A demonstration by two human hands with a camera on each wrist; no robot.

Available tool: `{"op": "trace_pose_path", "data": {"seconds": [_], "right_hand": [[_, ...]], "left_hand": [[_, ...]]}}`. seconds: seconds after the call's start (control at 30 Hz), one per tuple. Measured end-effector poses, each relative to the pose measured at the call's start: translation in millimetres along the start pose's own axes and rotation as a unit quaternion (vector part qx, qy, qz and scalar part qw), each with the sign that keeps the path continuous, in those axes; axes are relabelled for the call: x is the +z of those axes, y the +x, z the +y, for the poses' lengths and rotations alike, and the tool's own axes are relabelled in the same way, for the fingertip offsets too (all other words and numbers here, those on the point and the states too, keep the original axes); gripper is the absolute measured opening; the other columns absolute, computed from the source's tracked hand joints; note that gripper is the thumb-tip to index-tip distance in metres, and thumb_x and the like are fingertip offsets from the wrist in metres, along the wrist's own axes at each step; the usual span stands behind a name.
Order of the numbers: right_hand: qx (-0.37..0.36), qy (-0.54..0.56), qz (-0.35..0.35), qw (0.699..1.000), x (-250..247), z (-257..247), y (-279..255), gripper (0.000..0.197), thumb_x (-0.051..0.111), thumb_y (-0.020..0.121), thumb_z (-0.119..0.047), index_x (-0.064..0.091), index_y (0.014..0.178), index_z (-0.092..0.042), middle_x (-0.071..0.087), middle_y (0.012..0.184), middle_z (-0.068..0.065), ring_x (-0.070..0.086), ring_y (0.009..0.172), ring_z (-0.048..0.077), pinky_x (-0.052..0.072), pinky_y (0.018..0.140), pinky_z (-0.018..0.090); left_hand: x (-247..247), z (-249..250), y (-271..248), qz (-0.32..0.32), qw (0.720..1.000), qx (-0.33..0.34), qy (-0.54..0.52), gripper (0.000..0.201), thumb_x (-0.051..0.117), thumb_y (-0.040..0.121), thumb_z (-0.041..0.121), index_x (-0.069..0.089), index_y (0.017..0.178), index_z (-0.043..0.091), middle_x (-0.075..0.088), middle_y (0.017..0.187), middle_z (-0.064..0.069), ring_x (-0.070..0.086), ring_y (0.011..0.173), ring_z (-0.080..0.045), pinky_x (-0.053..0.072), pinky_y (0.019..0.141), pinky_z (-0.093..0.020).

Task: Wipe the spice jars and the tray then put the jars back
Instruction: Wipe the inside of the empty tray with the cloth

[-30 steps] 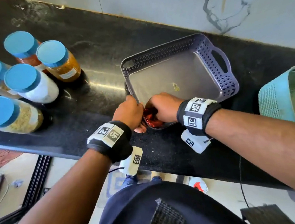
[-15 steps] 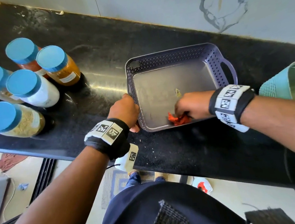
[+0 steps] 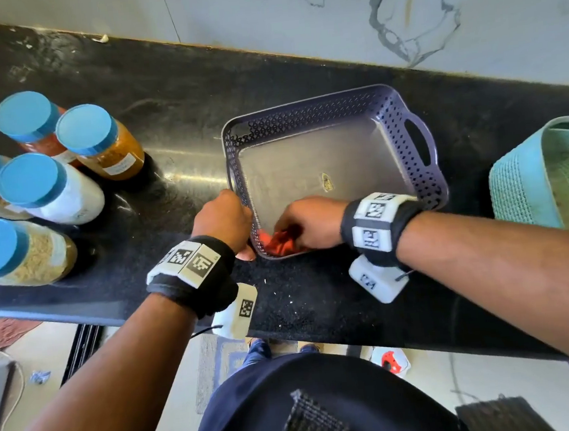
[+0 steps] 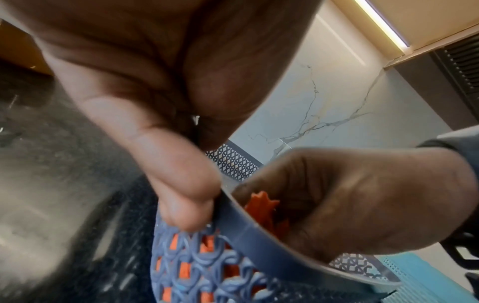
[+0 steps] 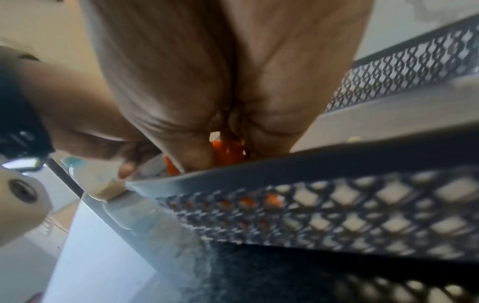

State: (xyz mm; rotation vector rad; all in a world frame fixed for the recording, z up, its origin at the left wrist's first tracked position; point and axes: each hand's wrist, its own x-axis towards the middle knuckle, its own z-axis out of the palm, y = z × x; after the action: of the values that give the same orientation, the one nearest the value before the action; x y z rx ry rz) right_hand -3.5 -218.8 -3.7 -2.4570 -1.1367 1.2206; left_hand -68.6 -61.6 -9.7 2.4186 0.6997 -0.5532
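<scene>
Right hand (image 3: 311, 221) sits inside the near-left corner of the tray (image 3: 424, 182), its fingers bunched around an orange cloth (image 3: 278, 241) that it presses onto the tray floor. Left hand (image 3: 223, 219), just to the left of it, clamps the tray's near-left corner: the thumb lies against the outside of the wall in the left wrist view, while the fingers hook over the rim. Only the tray wall separates the two hands.

That tray is a bluish-purple plastic rectangle with a smooth, dull grey floor and low walls pierced in a lattice pattern; the cloth's orange shows through the holes beside the left thumb. A cut-out handle opens in the wall beyond the right wrist. On the floor just past the right hand's knuckles is a small yellowish mark, which may be a sticker or a stain.

Well to the left of the left hand, five spice jars (image 3: 101, 145) with blue lids stand clustered on the black counter (image 3: 298, 76), holding orange, red, white and pale grainy contents. Far right of the right forearm lies a teal basket (image 3: 521, 187).
</scene>
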Motion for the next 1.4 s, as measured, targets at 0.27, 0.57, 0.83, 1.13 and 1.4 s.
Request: {"op": "trace_pose_path", "data": {"seconds": [0.27,0.57,0.83,1.13,1.4], "right_hand": [[0.021,-0.106,-0.026,0.994,-13.9,36.5,-16.5,0.050,0.053,0.080,0.002,0.072,0.120,-0.020,0.072,0.117,0.005,0.063,0.111,0.029,0.052,0.096,0.036],[0.149,-0.187,-0.058,0.969,-41.4,103.3,-77.3,0.034,0.048,0.084,-0.004,0.072,0.102,-0.021,0.069,0.099,0.005,0.064,0.095,0.030,0.053,0.081,0.035],[0.086,-0.053,-0.012,0.995,-10.5,75.4,-70.9,0.045,0.059,0.093,-0.052,0.071,0.113,-0.013,0.063,0.109,0.005,0.059,0.100,0.022,0.048,0.092,0.034],[-0.002,0.030,0.084,0.996,37.8,31.4,-30.9,0.047,0.063,0.094,-0.015,0.055,0.141,-0.014,0.053,0.140,0.006,0.050,0.130,0.026,0.036,0.113,0.036],[-0.026,-0.070,0.004,0.997,34.9,27.3,-32.8,0.037,0.060,0.092,-0.008,0.065,0.128,-0.013,0.058,0.127,0.007,0.054,0.119,0.027,0.040,0.099,0.030]], "left_hand": [[-4.3,-9.0,9.2,0.000,1.000,-0.006,-0.015,0.019,0.046,0.100,0.015,0.054,0.106,0.000,0.069,0.110,-0.025,0.067,0.101,-0.043,0.055,0.093,-0.051],[-16.3,-14.5,24.1,0.012,0.998,0.016,0.054,0.013,0.046,0.101,0.013,0.051,0.101,0.001,0.067,0.111,-0.027,0.065,0.105,-0.045,0.050,0.087,-0.044],[-44.0,-31.6,27.0,0.137,0.988,0.034,-0.068,0.055,0.058,0.098,0.049,0.063,0.131,0.005,0.077,0.102,-0.015,0.070,0.103,-0.037,0.055,0.093,-0.045],[13.4,2.5,3.8,-0.118,0.941,-0.054,-0.312,0.033,0.059,0.102,0.030,0.046,0.113,0.002,0.073,0.073,-0.027,0.074,0.060,-0.040,0.063,0.058,-0.050],[22.9,9.2,22.8,-0.086,0.975,-0.016,-0.204,0.040,0.053,0.076,0.026,0.057,0.104,-0.003,0.074,0.085,-0.026,0.076,0.081,-0.041,0.063,0.078,-0.053]]}}
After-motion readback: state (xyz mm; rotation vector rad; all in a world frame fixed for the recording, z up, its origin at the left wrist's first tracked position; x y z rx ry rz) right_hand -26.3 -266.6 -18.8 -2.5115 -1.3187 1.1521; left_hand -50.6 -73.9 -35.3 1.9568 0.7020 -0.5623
